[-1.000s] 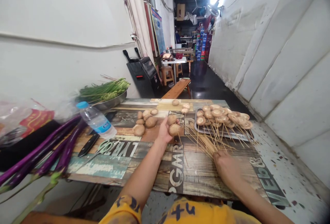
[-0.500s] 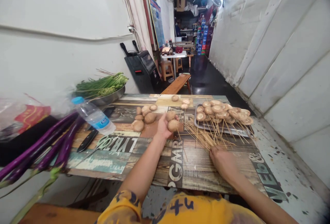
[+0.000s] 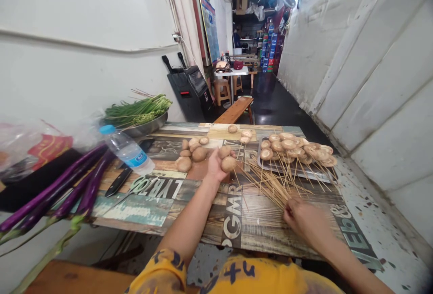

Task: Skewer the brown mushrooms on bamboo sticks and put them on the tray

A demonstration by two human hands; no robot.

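A: Skewers (image 3: 272, 188), loose bundle. Position?
B: On table (image 3: 264, 235), ahead and left of right hand (image 3: 302, 215), the nearer one; long axis slanting far-left to near-right, near ends at fingers.
A: Grip?
B: Right: curled, cannot tell if gripping. Left hand (image 3: 215, 165): closed around mushrooms (image 3: 228, 164). Outlying: tray (image 3: 313, 176), skewered mushrooms (image 3: 287, 144).

The camera on my head faces forward and down, closely overlooking my left hand (image 3: 217, 167), my right hand (image 3: 302, 217) and the table (image 3: 264, 231), then reaching along the dark floor (image 3: 269, 98) far beyond.
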